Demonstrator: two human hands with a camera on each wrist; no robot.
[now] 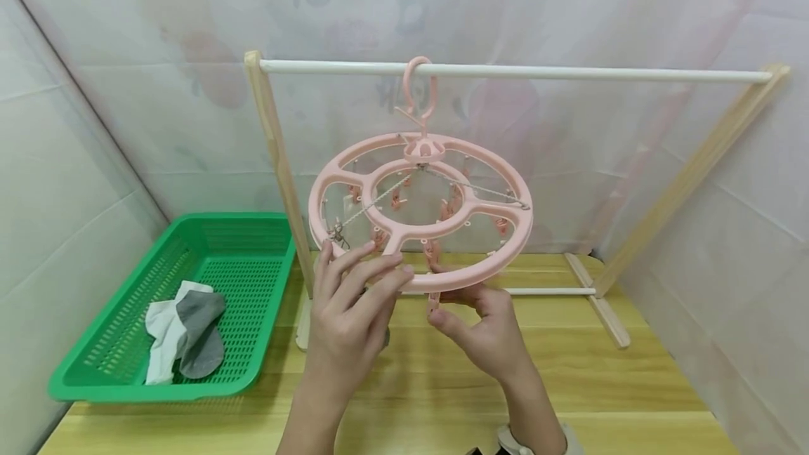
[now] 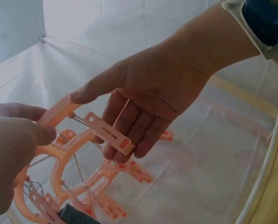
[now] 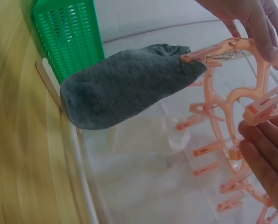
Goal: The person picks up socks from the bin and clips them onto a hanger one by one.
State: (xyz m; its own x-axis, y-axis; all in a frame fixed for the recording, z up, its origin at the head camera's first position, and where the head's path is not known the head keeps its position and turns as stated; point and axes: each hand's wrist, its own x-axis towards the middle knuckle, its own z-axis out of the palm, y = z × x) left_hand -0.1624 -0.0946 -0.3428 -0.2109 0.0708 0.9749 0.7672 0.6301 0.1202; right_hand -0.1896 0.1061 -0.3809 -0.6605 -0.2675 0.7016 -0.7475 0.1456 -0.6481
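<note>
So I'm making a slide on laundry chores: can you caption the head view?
Two hands, left hand and right hand, at a pink round peg hanger hooked on a wooden rail, socks in a green basket.

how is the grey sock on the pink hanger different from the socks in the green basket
The grey sock hangs clipped by one end to a peg on the pink hanger; the socks in the basket lie loose in a pile. The hung one is a single grey sock; the pile mixes white and grey. The hung one is beside the left hand; the green basket sits apart on the table.
</note>
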